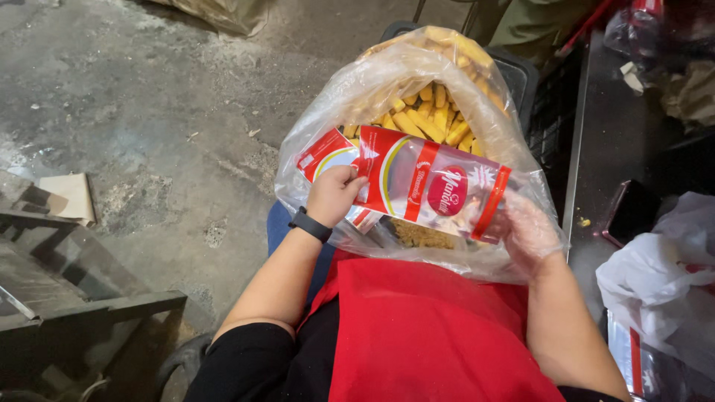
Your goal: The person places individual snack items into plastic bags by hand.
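A big clear plastic bag (387,82) full of yellow stick snacks (436,119) rests on my lap. My left hand (333,195), with a black band on its wrist, grips the left edge of a small red-and-clear printed pouch (432,190) held over the bag's mouth. More flat pouches (324,152) of the same kind lie behind that hand. My right hand (525,231), in a thin clear glove, holds the pouch's right end from inside the big bag's film. A red apron (424,335) covers my lap.
Rough concrete floor (149,112) spreads to the left, with a dark metal frame (67,298) at lower left. A dark table edge (577,149) runs on the right, bearing a phone (631,212) and white plastic bags (663,283). A black crate (532,89) stands behind the big bag.
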